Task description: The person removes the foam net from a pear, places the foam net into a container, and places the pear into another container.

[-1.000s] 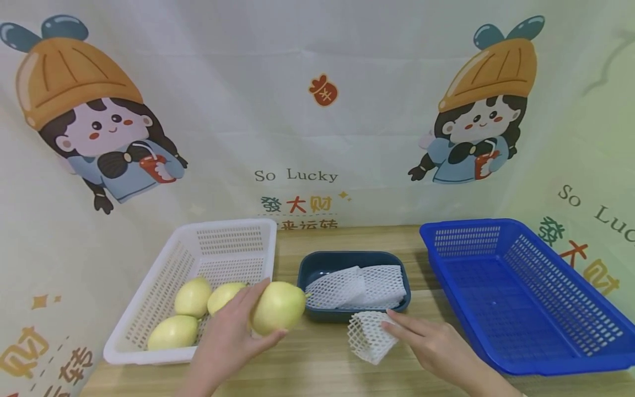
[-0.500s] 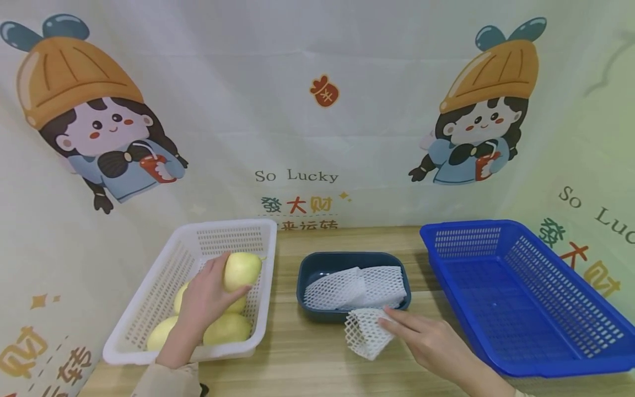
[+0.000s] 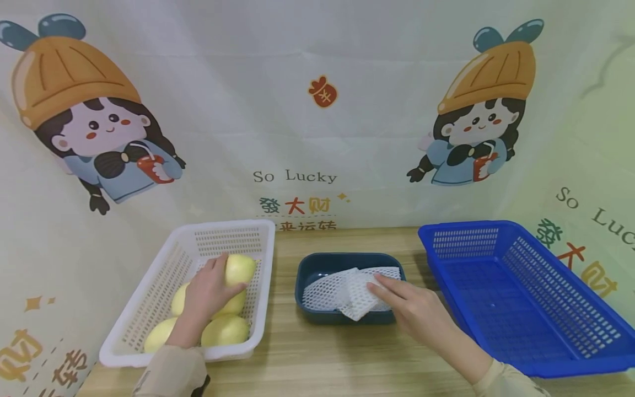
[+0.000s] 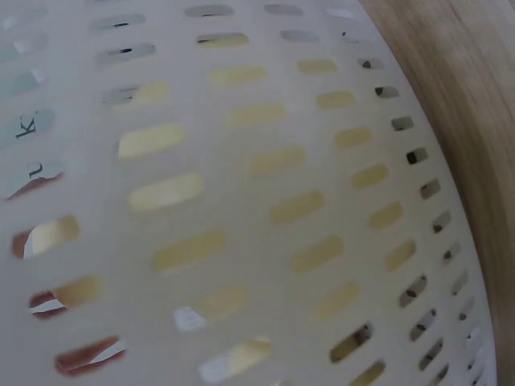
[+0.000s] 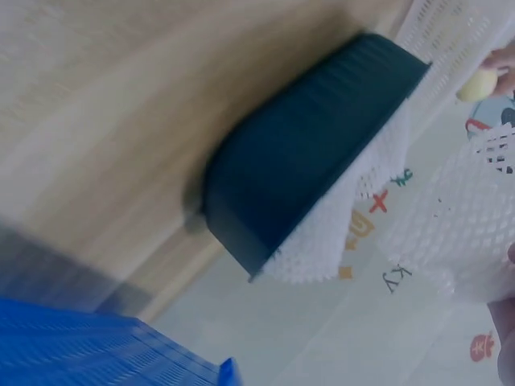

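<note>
In the head view my left hand (image 3: 205, 292) reaches into the white basket (image 3: 270, 259) at left and grips a yellow-green pear (image 3: 241, 269), thumb at its near side. Several more pears (image 3: 225, 331) lie around and below that hand. My right hand (image 3: 421, 311) pinches a white foam net sleeve (image 3: 358, 295) by its edge, over the dark blue box (image 3: 322, 317) in the middle. More foam net sleeves (image 3: 319, 291) lie inside that box. Held up beside the box, the pinched sleeve also shows in the right wrist view, with part of the thumb.
A blue basket (image 3: 496, 309) with slotted walls stands at the right, close to my right forearm. Pears show through the slots of the white basket's wall (image 4: 241, 185) in the left wrist view. A printed cloth (image 3: 377, 138) hangs behind the wooden table (image 3: 297, 364).
My left hand has carried the pear back from over the white basket's right edge and lowered it inside. My right hand has moved the foam net sleeve from before the box up over it.
</note>
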`<action>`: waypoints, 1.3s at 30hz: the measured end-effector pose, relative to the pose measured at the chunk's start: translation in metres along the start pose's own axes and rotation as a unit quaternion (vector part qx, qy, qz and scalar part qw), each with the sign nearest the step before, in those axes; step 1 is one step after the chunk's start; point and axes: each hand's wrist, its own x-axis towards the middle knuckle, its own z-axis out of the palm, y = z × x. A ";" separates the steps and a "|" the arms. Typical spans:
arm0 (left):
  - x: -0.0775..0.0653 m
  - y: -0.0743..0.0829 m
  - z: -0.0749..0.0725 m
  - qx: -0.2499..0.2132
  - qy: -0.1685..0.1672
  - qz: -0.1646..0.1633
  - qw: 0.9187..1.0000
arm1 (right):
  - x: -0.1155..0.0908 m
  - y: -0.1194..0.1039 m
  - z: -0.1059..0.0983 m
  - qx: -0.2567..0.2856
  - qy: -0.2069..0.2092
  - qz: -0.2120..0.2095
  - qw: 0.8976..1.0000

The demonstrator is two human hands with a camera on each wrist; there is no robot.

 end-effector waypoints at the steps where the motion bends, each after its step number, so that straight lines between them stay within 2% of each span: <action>1: 0.001 -0.001 0.001 0.001 -0.001 0.001 1.000 | 0.003 0.002 0.000 0.000 -0.002 0.007 1.000; 7: 0.007 0.002 0.008 0.012 -0.002 0.019 1.000 | 0.018 0.012 0.007 -0.030 -0.015 0.051 0.998; 12: 0.010 0.006 0.012 0.024 0.000 0.025 0.999 | 0.025 0.020 0.022 -0.060 -0.011 0.073 0.995; 23: 0.020 0.013 0.013 0.029 -0.043 -0.015 0.999 | 0.036 0.029 0.058 -0.130 -0.010 0.081 0.988; 33: 0.027 0.013 0.013 0.030 -0.079 -0.027 0.996 | 0.035 0.030 0.085 -0.135 -0.007 0.072 0.988; 39: 0.029 0.015 0.012 0.041 -0.106 -0.036 0.993 | 0.028 0.023 0.096 -0.124 -0.036 0.072 0.989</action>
